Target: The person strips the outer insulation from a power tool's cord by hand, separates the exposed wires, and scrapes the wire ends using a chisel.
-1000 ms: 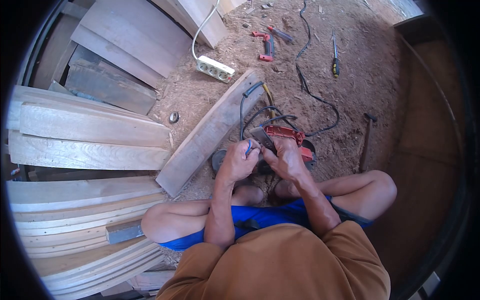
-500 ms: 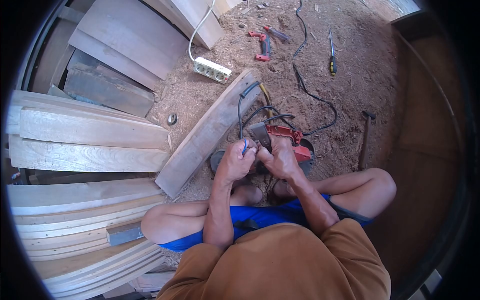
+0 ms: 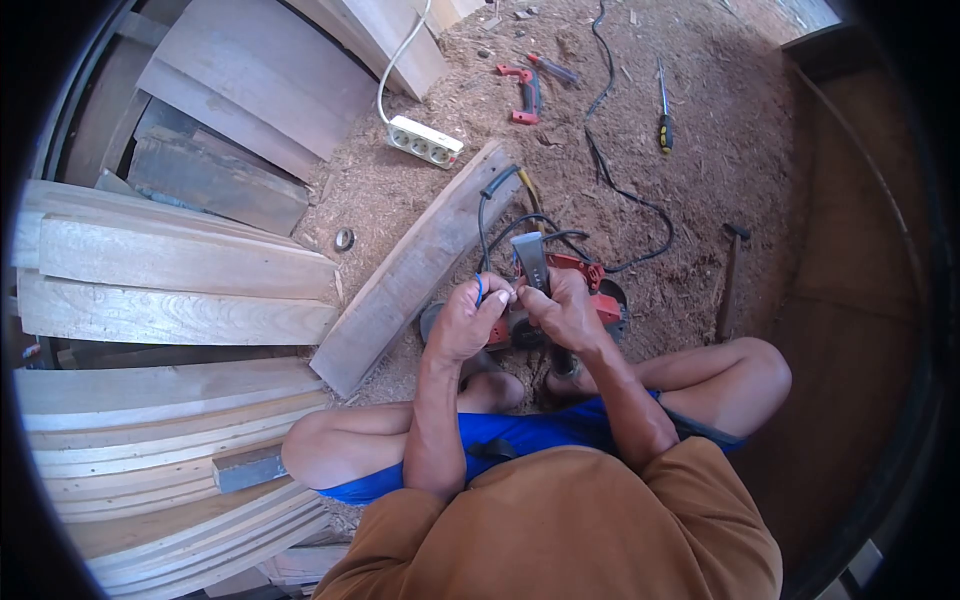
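Note:
My left hand (image 3: 466, 318) is closed, pinching a thin blue wire (image 3: 479, 290) that loops over its fingers. Close beside it, my right hand (image 3: 568, 312) grips a tool with a flat grey metal blade (image 3: 530, 256), which points away from me. The tool's dark handle end shows below the palm. The fingertips of both hands almost meet; what lies between them is too small to make out. Beneath the hands sits a red power tool (image 3: 608, 308), partly hidden, with its housing apparently open. A dark cable (image 3: 484, 225) loops out beyond it over a wooden plank.
The wooden plank (image 3: 400, 285) lies diagonally on sawdust-covered ground. Beyond it are a white power strip (image 3: 425, 141), a red-and-black handle part (image 3: 528, 95) and screwdrivers (image 3: 666, 130). A hammer (image 3: 731, 285) lies at right, a tape roll (image 3: 344, 239) at left. Stacked boards (image 3: 180, 265) line the left side.
The grey blade in my right hand has swung from tilting left to pointing more straight away from me. Its handle end now shows under my wrist. My left hand keeps the blue wire.

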The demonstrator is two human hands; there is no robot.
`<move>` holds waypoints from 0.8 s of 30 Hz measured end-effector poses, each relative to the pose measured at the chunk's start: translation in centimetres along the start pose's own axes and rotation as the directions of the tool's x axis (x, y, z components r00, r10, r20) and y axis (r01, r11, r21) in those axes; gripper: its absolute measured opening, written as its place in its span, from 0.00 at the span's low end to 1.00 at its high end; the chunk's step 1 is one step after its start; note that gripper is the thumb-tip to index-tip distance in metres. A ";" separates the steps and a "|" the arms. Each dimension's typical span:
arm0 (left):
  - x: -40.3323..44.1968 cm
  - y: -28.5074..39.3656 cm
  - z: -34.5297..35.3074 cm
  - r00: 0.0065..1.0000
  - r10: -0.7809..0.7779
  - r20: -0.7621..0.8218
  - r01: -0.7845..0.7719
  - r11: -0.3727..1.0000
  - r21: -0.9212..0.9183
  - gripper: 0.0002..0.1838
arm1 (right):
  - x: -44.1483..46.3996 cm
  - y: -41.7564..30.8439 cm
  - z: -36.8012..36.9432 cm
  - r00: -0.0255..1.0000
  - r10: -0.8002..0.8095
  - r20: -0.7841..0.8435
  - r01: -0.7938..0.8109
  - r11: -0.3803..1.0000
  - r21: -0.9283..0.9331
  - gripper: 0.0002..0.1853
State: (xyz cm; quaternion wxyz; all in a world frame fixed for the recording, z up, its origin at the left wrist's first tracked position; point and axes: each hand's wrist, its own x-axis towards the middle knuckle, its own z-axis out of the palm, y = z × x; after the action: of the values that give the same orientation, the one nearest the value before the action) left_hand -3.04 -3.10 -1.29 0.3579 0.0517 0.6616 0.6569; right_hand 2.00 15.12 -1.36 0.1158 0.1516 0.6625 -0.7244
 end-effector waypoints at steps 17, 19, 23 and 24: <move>0.5 -0.2 1.3 0.984 0.121 -0.129 -0.117 0.992 0.042 0.06 | -0.1 -0.3 -0.7 0.999 0.048 -0.006 -0.048 0.998 0.050 0.06; 0.6 -0.6 1.3 0.972 0.186 -0.143 -0.162 0.973 0.165 0.06 | -0.1 -0.3 -0.8 0.997 0.074 -0.002 -0.074 0.995 0.061 0.06; 0.7 -0.6 1.4 0.958 0.215 -0.192 -0.156 0.947 0.280 0.05 | -0.1 -0.5 -0.4 0.997 -0.063 -0.047 0.064 0.998 0.012 0.07; 0.7 -0.7 1.4 0.955 0.219 -0.200 -0.155 0.944 0.293 0.06 | 0.0 -0.2 -0.2 0.992 -0.112 -0.058 0.112 0.994 -0.012 0.07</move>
State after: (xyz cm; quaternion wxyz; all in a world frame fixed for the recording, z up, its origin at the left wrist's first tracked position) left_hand -2.49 -1.65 -1.98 0.2040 0.0871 0.7751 0.5917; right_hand 1.98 15.30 -1.18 0.0562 0.1347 0.6762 -0.7222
